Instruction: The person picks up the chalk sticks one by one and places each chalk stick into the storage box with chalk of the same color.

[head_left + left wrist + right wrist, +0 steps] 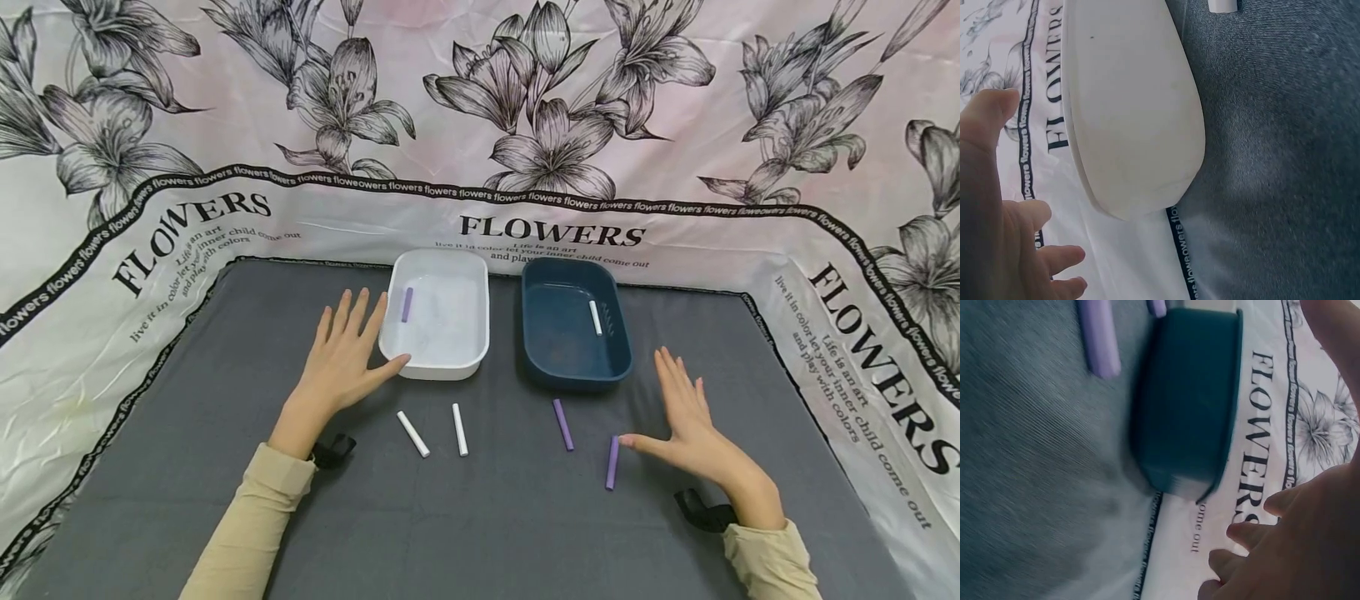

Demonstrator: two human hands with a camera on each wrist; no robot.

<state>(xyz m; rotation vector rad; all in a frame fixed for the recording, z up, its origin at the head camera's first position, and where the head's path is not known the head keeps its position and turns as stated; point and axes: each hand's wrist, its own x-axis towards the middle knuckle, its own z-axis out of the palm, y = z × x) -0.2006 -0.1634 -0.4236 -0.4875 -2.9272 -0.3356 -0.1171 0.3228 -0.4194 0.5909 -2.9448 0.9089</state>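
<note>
A work surface is covered by a dark grey mat [225, 367], whose weave is seen close up in both wrist views. It is enclosed at the back and on both sides by a pale pinkish-white cloth [675, 150] printed with large black-outlined lilies, the word FLOWERS in bold capitals, small script lines and a black band of repeated lettering along the mat's edge. The scene is lit evenly, with soft shadows.
</note>
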